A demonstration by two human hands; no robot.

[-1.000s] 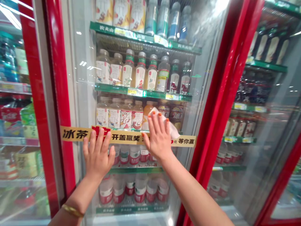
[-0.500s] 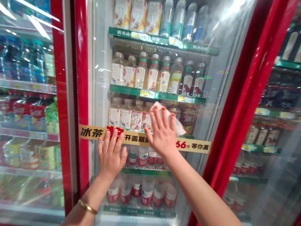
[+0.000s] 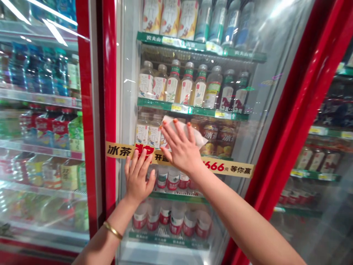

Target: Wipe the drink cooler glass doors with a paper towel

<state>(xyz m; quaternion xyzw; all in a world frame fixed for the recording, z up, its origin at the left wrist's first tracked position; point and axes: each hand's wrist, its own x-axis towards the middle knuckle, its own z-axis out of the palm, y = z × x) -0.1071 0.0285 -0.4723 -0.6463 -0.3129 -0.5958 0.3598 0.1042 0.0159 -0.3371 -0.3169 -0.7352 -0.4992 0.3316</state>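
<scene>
My right hand [image 3: 180,147] holds a white wipe [image 3: 200,138] under its palm and outstretched fingers, against the glass door [image 3: 125,92] of a drinks cooler. Part of the wipe sticks out to the right of the fingers; the rest is hidden beneath the hand. Lower and to the left, my left hand [image 3: 139,178] lies open with spread fingers and nothing in it. Its fingertips overlap a yellow sticker strip [image 3: 238,168] that runs across the door, and my right hand covers the strip's middle.
Behind the glass, shelves carry bottles [image 3: 186,84], cartons [image 3: 188,20] and red-and-white containers [image 3: 176,222]. Red frames [image 3: 110,92] border the door on both sides. Another cooler with drinks [image 3: 45,125] stands at left, and more shelves show at right.
My right hand and the wipe have slid left across the glass, closer to my left hand. The left hand stays by the red character on the strip. The whole view has shifted slightly.
</scene>
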